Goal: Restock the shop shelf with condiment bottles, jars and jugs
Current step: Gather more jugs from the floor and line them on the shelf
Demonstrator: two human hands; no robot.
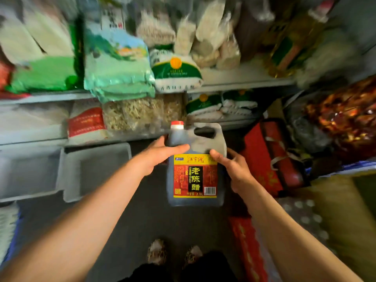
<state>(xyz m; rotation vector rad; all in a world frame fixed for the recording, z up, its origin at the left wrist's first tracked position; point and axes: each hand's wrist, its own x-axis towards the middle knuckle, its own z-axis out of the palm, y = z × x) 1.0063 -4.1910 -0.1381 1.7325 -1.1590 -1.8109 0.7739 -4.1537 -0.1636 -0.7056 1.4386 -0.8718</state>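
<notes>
Big dark vinegar jug [195, 167] with a red cap [177, 125] is up in the air, upright, mid-scene over the floor. Left hand [160, 157] clamps its left shoulder, right hand [234, 169] grips the right side, fingers wrapped on. Far behind sit shelves [244, 83] stuffed with rice bags [177, 76]; empty grey bins [95, 169] sit left, red boxes [270, 157] right.

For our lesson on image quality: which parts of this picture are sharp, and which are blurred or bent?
Head view: the jug label is sharp between both hands; the bags and upper shelf are smeared by motion blur; the wide lens curves the shelf edges.
</notes>
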